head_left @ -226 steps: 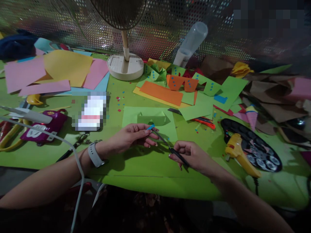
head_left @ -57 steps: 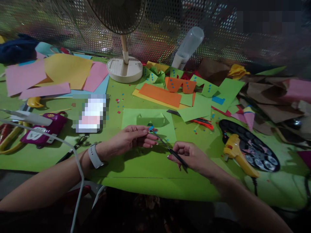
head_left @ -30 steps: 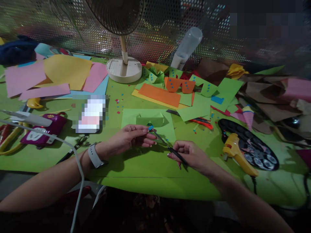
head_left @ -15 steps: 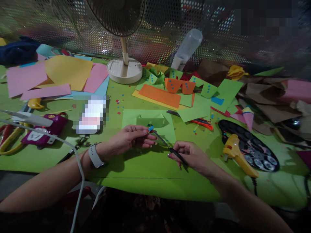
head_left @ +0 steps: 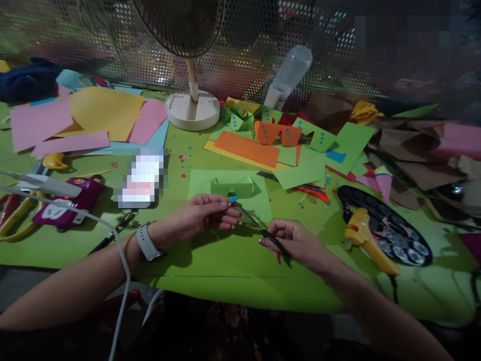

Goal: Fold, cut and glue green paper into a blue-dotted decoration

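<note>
My left hand [head_left: 205,214], with a grey watch on its wrist, pinches a tiny blue paper scrap [head_left: 233,199] between thumb and fingertips. My right hand [head_left: 296,241] grips the black handles of small scissors [head_left: 259,228], whose blades point up-left and meet the scrap. Both hands hover just above a light green sheet [head_left: 259,200] that carries a folded green paper shape [head_left: 233,186]. Tiny blue and red paper bits lie scattered on the green table cover [head_left: 225,260].
A fan base [head_left: 192,110] stands at the back centre. Pink and yellow sheets [head_left: 86,115] lie back left. Orange and green cut papers [head_left: 278,140] are piled behind. A yellow glue gun [head_left: 366,238] rests on a dark palette at right. A purple pouch [head_left: 65,205] lies left.
The blue scrap in my left fingers has become shorter over the frames. Both hands stay in nearly the same place, with the scissor blades at the scrap.
</note>
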`<action>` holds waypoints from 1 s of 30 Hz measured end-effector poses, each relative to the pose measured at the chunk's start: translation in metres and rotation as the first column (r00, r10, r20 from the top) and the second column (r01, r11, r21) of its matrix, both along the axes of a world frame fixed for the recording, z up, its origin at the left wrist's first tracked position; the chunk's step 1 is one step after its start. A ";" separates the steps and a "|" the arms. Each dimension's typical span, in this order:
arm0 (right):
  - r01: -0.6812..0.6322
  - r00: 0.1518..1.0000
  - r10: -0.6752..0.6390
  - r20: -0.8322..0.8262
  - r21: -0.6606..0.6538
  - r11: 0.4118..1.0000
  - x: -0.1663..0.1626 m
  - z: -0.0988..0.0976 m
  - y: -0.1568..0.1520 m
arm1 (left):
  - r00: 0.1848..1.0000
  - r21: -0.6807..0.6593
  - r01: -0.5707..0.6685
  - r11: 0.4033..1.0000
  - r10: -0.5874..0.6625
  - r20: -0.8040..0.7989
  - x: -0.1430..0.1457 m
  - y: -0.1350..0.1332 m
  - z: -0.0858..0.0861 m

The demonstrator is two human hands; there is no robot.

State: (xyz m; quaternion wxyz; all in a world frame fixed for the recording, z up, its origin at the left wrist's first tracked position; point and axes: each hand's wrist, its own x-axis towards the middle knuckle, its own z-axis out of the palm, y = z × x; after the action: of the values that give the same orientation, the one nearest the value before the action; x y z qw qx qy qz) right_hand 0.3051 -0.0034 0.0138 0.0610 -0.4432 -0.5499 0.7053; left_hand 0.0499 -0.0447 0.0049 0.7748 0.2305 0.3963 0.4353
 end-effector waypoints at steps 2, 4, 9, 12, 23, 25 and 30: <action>-0.004 1.000 0.004 -0.006 0.004 1.000 0.000 0.000 0.000 | 1.000 0.001 -0.002 1.000 0.002 0.005 0.000 0.000 0.000; -0.002 1.000 0.002 -0.003 0.005 1.000 0.000 0.001 0.000 | 1.000 0.000 -0.003 1.000 0.003 0.005 0.000 0.000 0.000; 0.003 1.000 -0.003 0.008 0.007 1.000 -0.001 0.001 0.000 | 1.000 0.000 0.008 1.000 -0.008 -0.009 -0.001 -0.001 0.000; 0.007 1.000 -0.007 0.005 0.008 1.000 -0.001 0.000 0.000 | 1.000 -0.001 0.004 1.000 -0.004 -0.007 -0.001 -0.001 -0.001; 0.017 1.000 -0.017 -0.008 -0.014 1.000 -0.003 0.005 0.001 | 0.999 -0.012 -0.039 0.999 0.040 0.017 -0.002 0.001 0.000; 0.006 1.000 -0.006 -0.012 -0.015 1.000 -0.002 0.003 0.001 | 0.999 -0.009 -0.048 0.999 0.048 0.026 -0.002 0.001 0.000; -0.023 1.000 0.023 -0.019 -0.001 1.000 0.001 -0.001 0.001 | 0.999 0.000 -0.009 1.000 0.009 0.041 -0.002 0.001 -0.003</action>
State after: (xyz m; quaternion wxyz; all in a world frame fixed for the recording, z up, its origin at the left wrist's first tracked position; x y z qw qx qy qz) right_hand 0.3058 -0.0026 0.0125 0.0579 -0.4299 -0.5540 0.7106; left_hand 0.0479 -0.0438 0.0023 0.7808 0.2196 0.3812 0.4436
